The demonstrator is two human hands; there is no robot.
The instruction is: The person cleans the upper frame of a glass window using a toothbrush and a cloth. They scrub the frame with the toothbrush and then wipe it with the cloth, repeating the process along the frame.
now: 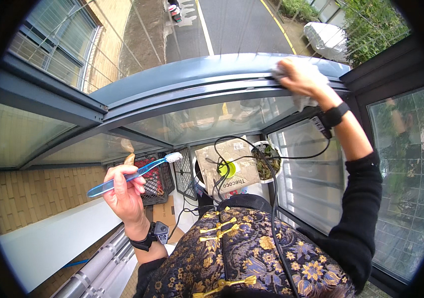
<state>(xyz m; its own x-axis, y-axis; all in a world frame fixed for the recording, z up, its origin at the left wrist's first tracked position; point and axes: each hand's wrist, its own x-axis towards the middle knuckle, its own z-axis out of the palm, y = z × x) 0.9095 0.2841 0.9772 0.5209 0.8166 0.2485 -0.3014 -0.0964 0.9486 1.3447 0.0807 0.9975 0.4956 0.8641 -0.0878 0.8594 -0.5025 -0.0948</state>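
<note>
My left hand (125, 186) holds a blue toothbrush (141, 172) by its handle, with the white bristles towards the middle of the view. My right hand (301, 80) is on a whitish cloth (317, 76), pressed to the right part of the metal window sill and its sliding track (197, 89). Part of the cloth hangs down inside, below the track. Black bands with small devices are strapped to both wrists.
Below the window lie a cardboard box (204, 156) with a green bowl (227, 169), a white planter (279, 169) and a black plastic crate (167, 186). Black cables loop over the box. Outside, thin wires or bars run above a road (234, 26). Glazed panels stand left and right.
</note>
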